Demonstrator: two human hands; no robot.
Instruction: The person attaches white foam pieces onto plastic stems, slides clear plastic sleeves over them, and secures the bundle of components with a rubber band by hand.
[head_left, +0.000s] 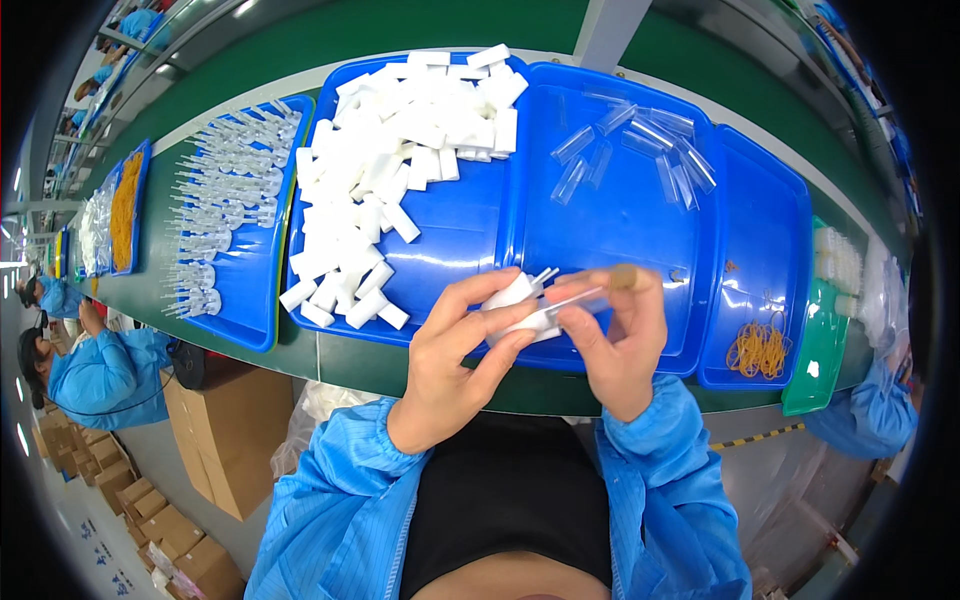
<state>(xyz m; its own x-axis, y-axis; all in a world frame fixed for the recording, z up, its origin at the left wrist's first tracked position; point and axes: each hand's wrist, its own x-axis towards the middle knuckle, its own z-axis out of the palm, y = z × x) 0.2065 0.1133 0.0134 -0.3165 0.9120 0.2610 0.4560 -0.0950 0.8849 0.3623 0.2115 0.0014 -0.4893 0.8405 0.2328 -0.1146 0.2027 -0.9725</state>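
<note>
In front of my chest, both hands meet over small white and clear pieces. My left hand [445,345] is closed, pinching a white block [514,292] between fingers and thumb; more white shows lower between the hands. Two thin pale stems stick up beside the block. My right hand [628,345] is closed around a clear plastic tube [582,298] that meets the white part. A tan cover sits on one right fingertip, which is blurred. Behind my hands are a blue tray [455,235] heaped with white blocks [400,125] and another blue tray [610,240] with several loose clear tubes [655,135].
Farther right, a blue tray [750,220] holds yellow rubber bands [758,350], beside a green tray [815,370]. At left, white stemmed parts [225,190] fill a blue tray [245,310]. A cardboard box [230,430] stands below the table edge. Co-workers in blue sit on both sides.
</note>
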